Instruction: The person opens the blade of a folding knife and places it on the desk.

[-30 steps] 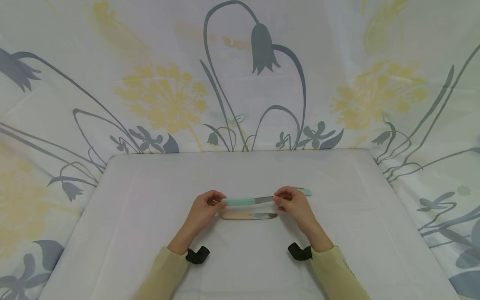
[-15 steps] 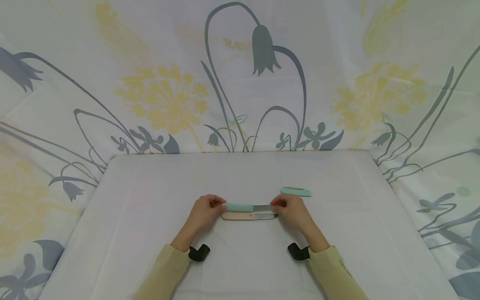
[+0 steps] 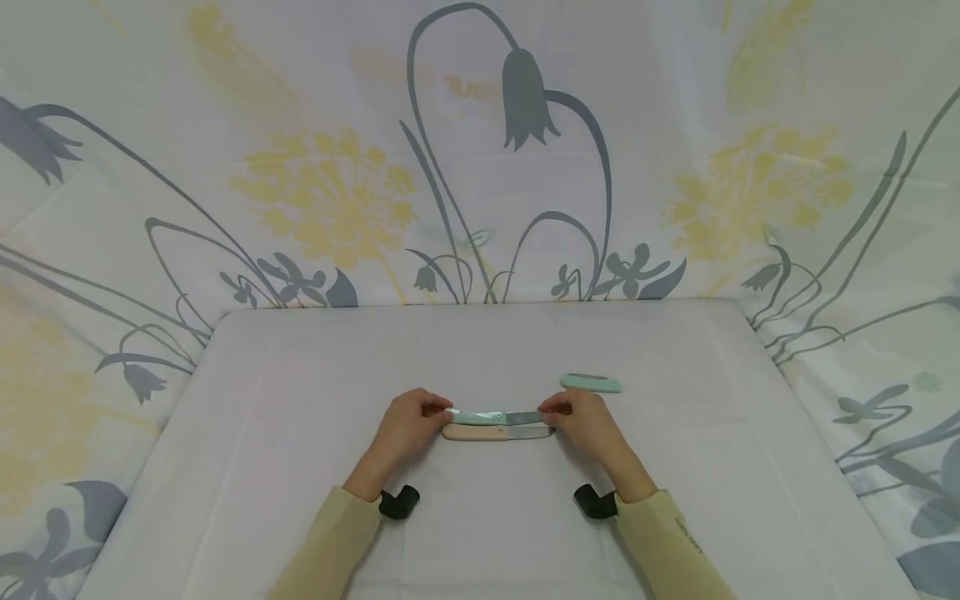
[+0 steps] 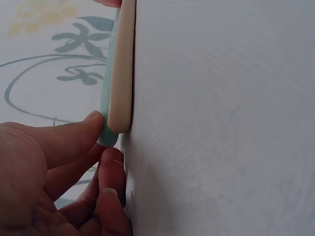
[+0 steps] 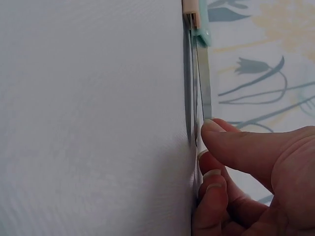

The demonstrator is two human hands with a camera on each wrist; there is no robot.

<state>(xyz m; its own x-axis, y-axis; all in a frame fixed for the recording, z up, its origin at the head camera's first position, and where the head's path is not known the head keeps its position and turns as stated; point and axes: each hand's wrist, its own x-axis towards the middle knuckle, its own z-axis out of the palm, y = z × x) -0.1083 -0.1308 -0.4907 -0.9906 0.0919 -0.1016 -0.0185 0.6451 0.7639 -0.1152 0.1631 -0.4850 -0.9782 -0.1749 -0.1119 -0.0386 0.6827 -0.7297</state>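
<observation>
A mint-green folding knife [image 3: 477,417] is unfolded, its handle to the left and its blade to the right. My left hand [image 3: 408,423] pinches the handle's end between thumb and fingers. The blade's tip is pinched by my right hand [image 3: 581,421]; in the right wrist view the thumb lies on the blade [image 5: 205,83]. Just nearer to me, a beige-handled folding knife [image 3: 476,432] lies unfolded on the table, parallel to the green one. In the left wrist view the beige handle [image 4: 121,73] stands right before the green handle [image 4: 106,88].
A second mint-green folding knife [image 3: 591,383], folded, lies on the white table [image 3: 300,367] behind my right hand. Cloth with a flower print [image 3: 480,167] hangs along the back and sides. Black wrist mounts [image 3: 400,502] stick out by both sleeves.
Both hands have brought the unfolded green knife nearer to me and lower, close behind the beige one. Its handle has tilted a little, and the folded knife behind has come into full view.
</observation>
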